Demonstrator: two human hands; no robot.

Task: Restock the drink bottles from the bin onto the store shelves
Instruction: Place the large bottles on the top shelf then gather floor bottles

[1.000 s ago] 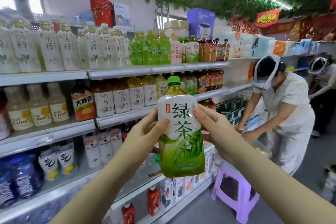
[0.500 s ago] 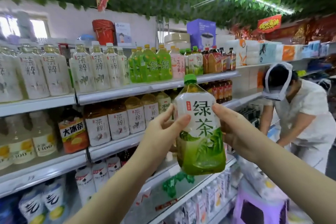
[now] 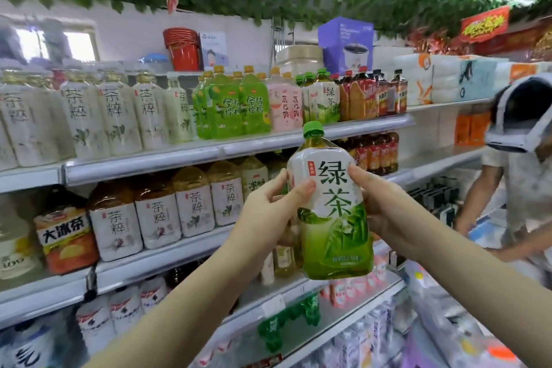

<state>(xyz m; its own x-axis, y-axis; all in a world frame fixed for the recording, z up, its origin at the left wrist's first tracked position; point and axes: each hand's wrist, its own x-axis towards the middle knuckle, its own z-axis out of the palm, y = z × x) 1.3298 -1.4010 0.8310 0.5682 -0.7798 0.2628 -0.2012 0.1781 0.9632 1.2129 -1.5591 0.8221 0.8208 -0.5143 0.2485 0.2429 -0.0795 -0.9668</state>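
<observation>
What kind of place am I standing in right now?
Most likely a small grocery or convenience store: metal shelves carry rows of bottled tea, tissue packs sit stacked farther along, and the left hand and right hand hold a green tea bottle.

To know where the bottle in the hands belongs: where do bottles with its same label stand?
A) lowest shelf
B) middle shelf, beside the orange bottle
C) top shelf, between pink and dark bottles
C: the matching green tea bottles stand on the top shelf, right of the pink bottles and left of the dark bottles.
</observation>
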